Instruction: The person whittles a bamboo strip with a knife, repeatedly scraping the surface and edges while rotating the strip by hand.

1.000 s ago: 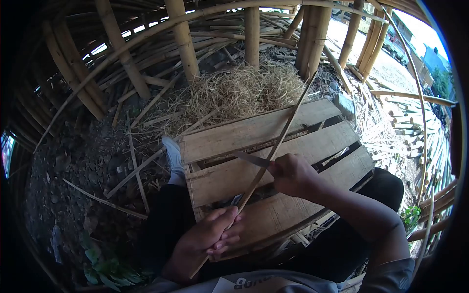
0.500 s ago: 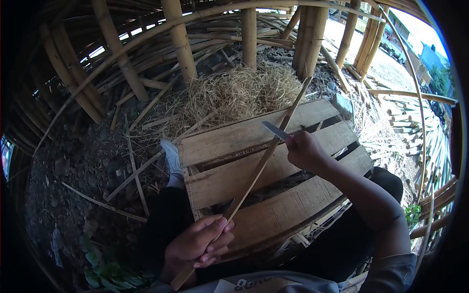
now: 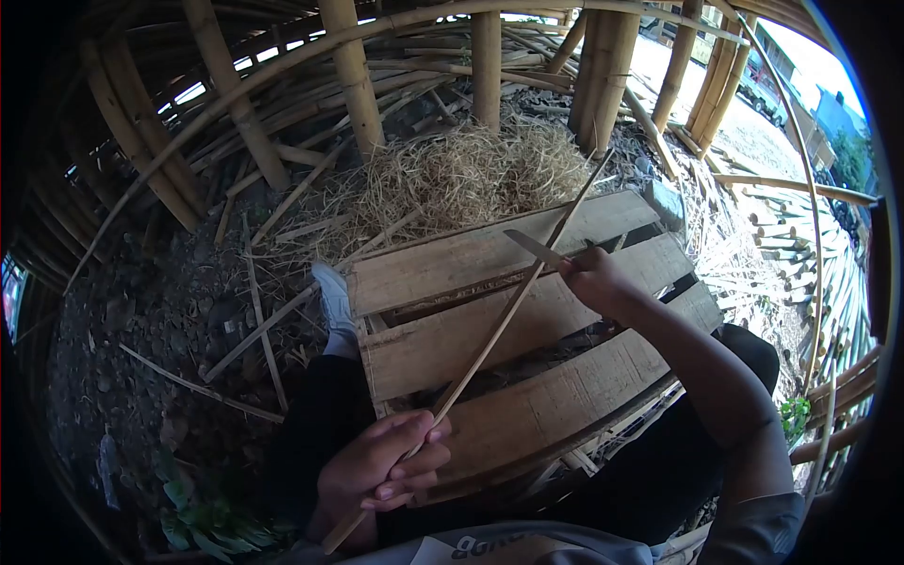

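Note:
My left hand (image 3: 384, 461) is wrapped round the near part of a long, thin bamboo strip (image 3: 490, 345), whose lower end sticks out below the fist. The strip slants up and away to the right over a slatted wooden bench (image 3: 452, 347). In my right hand (image 3: 600, 282) is a knife, its handle hidden in the closed fingers. The knife blade (image 3: 533, 247) points left and crosses the strip beyond its middle; it appears to touch the strip.
A heap of pale shavings (image 3: 471, 174) lies behind the bench. Upright bamboo posts (image 3: 352, 80) and stacked poles stand at the back. Cut bamboo lengths (image 3: 786, 254) are piled at right. Loose strips (image 3: 259, 320) lie on the stony ground, near my shoe (image 3: 333, 299).
The strip has turned in my left hand and now shows a narrower edge. My right hand with the knife has shifted slightly right and down, and the blade lies at a different angle.

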Demonstrator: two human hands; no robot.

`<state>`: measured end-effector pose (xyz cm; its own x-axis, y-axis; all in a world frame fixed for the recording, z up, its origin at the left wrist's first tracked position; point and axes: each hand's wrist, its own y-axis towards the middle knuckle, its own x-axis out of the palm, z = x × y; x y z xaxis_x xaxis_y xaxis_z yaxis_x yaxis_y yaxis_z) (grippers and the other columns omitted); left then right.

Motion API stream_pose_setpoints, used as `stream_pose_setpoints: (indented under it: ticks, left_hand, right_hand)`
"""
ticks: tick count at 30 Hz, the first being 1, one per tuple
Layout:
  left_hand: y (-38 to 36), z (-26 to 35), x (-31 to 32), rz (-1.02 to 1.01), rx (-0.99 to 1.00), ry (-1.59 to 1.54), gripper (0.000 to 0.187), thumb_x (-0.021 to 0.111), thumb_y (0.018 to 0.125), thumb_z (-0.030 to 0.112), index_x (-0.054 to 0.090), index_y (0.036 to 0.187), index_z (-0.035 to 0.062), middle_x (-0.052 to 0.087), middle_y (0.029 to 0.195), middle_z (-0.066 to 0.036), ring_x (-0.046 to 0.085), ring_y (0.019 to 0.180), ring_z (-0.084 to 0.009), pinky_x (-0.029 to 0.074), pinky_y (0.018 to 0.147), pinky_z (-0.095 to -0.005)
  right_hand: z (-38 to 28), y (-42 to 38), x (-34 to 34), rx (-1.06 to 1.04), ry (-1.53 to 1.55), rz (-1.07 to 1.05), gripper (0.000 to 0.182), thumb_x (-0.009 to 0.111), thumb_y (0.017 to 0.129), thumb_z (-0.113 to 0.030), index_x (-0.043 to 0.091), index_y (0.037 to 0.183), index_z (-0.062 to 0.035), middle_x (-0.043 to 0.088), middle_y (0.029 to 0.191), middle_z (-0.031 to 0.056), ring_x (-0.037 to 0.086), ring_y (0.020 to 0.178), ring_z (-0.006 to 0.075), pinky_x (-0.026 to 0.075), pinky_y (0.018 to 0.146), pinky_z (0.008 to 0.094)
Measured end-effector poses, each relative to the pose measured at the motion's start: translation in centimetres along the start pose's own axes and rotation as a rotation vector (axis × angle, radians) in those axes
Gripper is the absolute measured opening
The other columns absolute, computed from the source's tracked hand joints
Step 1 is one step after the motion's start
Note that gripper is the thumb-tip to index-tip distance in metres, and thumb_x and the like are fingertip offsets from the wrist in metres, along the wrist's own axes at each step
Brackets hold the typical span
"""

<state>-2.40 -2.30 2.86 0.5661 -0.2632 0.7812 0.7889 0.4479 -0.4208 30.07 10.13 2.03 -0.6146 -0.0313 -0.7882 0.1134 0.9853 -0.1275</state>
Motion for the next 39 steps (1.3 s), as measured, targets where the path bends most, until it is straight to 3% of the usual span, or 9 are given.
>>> stream_pose_setpoints:
  ticks: [4, 6, 8, 10, 22, 26, 30, 34, 39]
  left_hand:
    - [2.0, -0.4, -0.7, -0.040, 0.044, -0.068, 0.028, 0.034, 0.104, 0.033, 0.039, 0.096, 0.0066, 0.034, 0.056, 0.001, 0.032, 0.035, -0.0039, 0.029, 0.022, -0.0162]
    - [1.6, -0.2, -0.9, -0.046, 0.055, -0.083, 0.028, 0.033, 0.104, 0.032, 0.039, 0.096, 0.0065, 0.034, 0.056, 0.001, 0.033, 0.035, -0.0038, 0.029, 0.022, -0.0160]
    - [0.8, 0.3, -0.9, -0.029, 0.048, -0.021, 0.028, 0.032, 0.104, 0.032, 0.039, 0.095, 0.0063, 0.034, 0.056, 0.001, 0.033, 0.036, -0.0034, 0.029, 0.022, -0.0158]
    - [2.0, 0.1, -1.4, -0.039, 0.042, -0.071, 0.028, 0.032, 0.104, 0.032, 0.039, 0.095, 0.0064, 0.034, 0.056, 0.001, 0.033, 0.036, -0.0033, 0.028, 0.022, -0.0155]
    - [2.6, 0.2, -1.7, -0.046, 0.039, -0.056, 0.028, 0.032, 0.104, 0.033, 0.038, 0.093, 0.0082, 0.032, 0.055, 0.002, 0.031, 0.034, -0.0022, 0.026, 0.022, -0.0151]
    - [2.2, 0.4, -1.6, -0.048, 0.057, -0.076, 0.026, 0.031, 0.104, 0.031, 0.038, 0.095, 0.0074, 0.032, 0.055, 0.002, 0.032, 0.035, -0.0026, 0.026, 0.021, -0.0149]
    - [2.6, 0.3, -2.1, -0.035, 0.055, -0.066, 0.026, 0.032, 0.104, 0.031, 0.038, 0.095, 0.0074, 0.032, 0.055, 0.002, 0.031, 0.034, -0.0026, 0.025, 0.021, -0.0148]
    - [2.9, 0.3, -2.1, -0.029, 0.047, -0.072, 0.027, 0.033, 0.104, 0.032, 0.038, 0.093, 0.0081, 0.032, 0.055, 0.002, 0.029, 0.034, -0.0023, 0.025, 0.022, -0.0149]
    - [2.3, 0.6, -1.9, -0.021, 0.048, 0.022, 0.029, 0.034, 0.103, 0.035, 0.037, 0.092, 0.0090, 0.032, 0.055, 0.003, 0.029, 0.034, -0.0023, 0.025, 0.022, -0.0148]
  right_hand:
    - [-0.9, 1.4, -0.9, 0.228, 0.011, 0.032, 0.040, 0.053, 0.090, -0.032, 0.064, 0.084, 0.0062, 0.061, 0.064, 0.0217, 0.064, 0.065, 0.0331, 0.047, 0.061, 0.0458]
    - [0.8, 0.9, 0.6, 0.029, -0.096, 0.061, 0.038, 0.053, 0.089, -0.029, 0.064, 0.083, 0.0061, 0.061, 0.065, 0.0231, 0.064, 0.064, 0.0347, 0.047, 0.061, 0.0458]
    - [1.7, 0.6, 1.3, -0.168, -0.078, 0.097, 0.035, 0.051, 0.093, -0.028, 0.063, 0.081, 0.0029, 0.056, 0.058, 0.0175, 0.055, 0.055, 0.0234, 0.043, 0.056, 0.0436]
    - [0.5, 1.7, -0.6, -0.046, -0.119, 0.023, 0.038, 0.053, 0.088, -0.029, 0.063, 0.075, 0.0058, 0.059, 0.062, 0.0241, 0.062, 0.061, 0.0358, 0.047, 0.061, 0.0458]
    - [1.0, 2.6, 0.6, -0.012, -0.106, 0.120, 0.044, 0.053, 0.090, -0.034, 0.065, 0.075, 0.0054, 0.057, 0.057, 0.0143, 0.058, 0.052, 0.0239, 0.046, 0.052, 0.0413]
    - [-1.2, 2.4, -2.2, 0.199, -0.095, -0.043, 0.042, 0.052, 0.090, -0.033, 0.065, 0.077, 0.0055, 0.060, 0.061, 0.0190, 0.062, 0.058, 0.0292, 0.047, 0.056, 0.0439]
    - [0.3, 1.6, 0.7, -0.123, -0.099, 0.089, 0.042, 0.053, 0.090, -0.033, 0.066, 0.080, 0.0051, 0.061, 0.061, 0.0183, 0.061, 0.055, 0.0274, 0.046, 0.053, 0.0419]
    - [-0.1, 3.0, -1.2, 0.136, -0.067, 0.039, 0.042, 0.053, 0.089, -0.032, 0.065, 0.082, 0.0069, 0.061, 0.066, 0.0233, 0.064, 0.066, 0.0321, 0.047, 0.061, 0.0437]
    - [0.2, 2.6, -0.6, 0.010, -0.108, 0.030, 0.043, 0.053, 0.090, -0.034, 0.065, 0.077, 0.0062, 0.062, 0.065, 0.0217, 0.065, 0.063, 0.0316, 0.047, 0.058, 0.0436]
